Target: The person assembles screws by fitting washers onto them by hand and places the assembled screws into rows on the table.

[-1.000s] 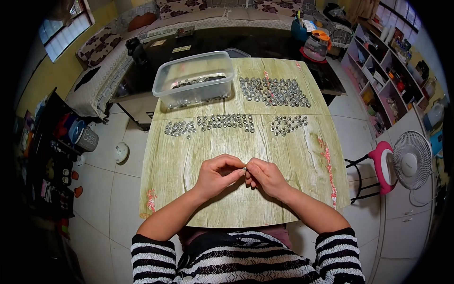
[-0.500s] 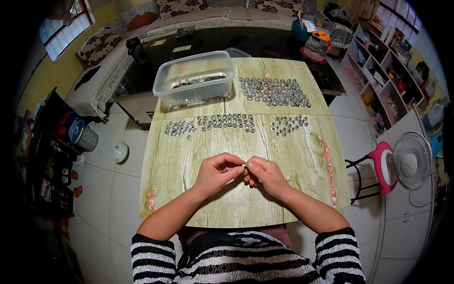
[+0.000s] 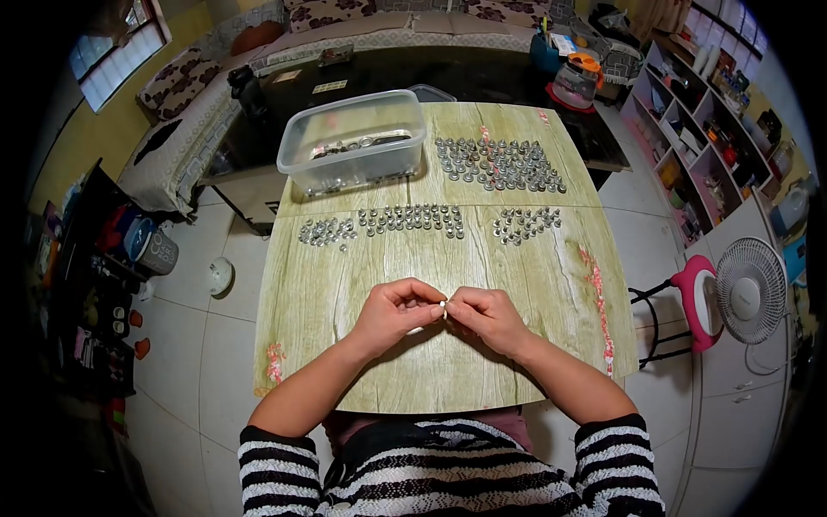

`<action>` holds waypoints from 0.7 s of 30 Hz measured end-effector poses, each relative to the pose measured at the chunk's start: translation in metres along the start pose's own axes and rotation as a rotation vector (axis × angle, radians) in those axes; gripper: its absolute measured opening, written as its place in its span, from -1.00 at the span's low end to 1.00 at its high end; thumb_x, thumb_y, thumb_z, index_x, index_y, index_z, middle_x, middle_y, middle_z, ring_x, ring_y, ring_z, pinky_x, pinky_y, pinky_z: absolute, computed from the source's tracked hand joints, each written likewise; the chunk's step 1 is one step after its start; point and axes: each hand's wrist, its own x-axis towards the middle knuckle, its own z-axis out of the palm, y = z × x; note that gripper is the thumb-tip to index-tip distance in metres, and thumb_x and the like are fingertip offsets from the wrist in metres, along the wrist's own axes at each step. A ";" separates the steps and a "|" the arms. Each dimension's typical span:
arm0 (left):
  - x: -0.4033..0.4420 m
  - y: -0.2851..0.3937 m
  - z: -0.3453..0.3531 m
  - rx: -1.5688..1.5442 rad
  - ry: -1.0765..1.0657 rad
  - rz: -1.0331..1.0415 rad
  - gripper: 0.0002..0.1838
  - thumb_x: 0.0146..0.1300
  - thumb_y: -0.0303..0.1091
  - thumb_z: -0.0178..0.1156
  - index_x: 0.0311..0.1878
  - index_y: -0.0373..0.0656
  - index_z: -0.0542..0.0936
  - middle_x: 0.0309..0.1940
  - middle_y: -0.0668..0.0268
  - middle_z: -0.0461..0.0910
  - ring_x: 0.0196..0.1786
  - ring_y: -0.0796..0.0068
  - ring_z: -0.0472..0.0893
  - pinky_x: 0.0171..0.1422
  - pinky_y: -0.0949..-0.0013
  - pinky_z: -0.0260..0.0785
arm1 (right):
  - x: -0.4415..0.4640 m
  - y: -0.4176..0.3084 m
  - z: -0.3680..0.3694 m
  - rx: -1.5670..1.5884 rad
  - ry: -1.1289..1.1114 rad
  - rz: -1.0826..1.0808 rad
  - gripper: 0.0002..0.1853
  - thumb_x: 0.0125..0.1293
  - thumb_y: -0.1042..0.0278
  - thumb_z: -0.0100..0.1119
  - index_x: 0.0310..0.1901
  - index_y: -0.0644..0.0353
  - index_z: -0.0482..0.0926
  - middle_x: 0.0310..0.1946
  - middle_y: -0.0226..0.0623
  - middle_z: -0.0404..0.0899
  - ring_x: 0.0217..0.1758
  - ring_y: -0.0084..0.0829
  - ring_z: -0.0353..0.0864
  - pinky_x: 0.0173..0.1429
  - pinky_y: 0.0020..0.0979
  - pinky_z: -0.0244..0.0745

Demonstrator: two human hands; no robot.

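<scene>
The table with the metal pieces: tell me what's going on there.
Someone's left hand and right hand meet over the near half of the table, pinching a small bright piece, too small to make out. Beyond them, small metal pieces are set out in groups, the largest at the far right. A clear plastic tub sits at the far left.

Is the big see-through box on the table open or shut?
Open. Nothing covers the clear box, and you can see small pieces lying inside it.
</scene>
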 end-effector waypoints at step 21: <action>0.002 0.000 0.003 -0.246 -0.001 -0.120 -0.86 0.07 -0.53 0.11 -0.28 -0.33 0.46 -0.38 0.28 0.51 -0.32 0.60 0.51 -0.18 0.57 0.41 | -0.001 -0.002 0.006 0.181 0.238 -0.133 -0.83 0.04 0.52 0.16 -0.33 0.30 0.41 -0.45 -0.41 0.44 -0.44 -0.71 0.42 -0.36 -0.70 0.35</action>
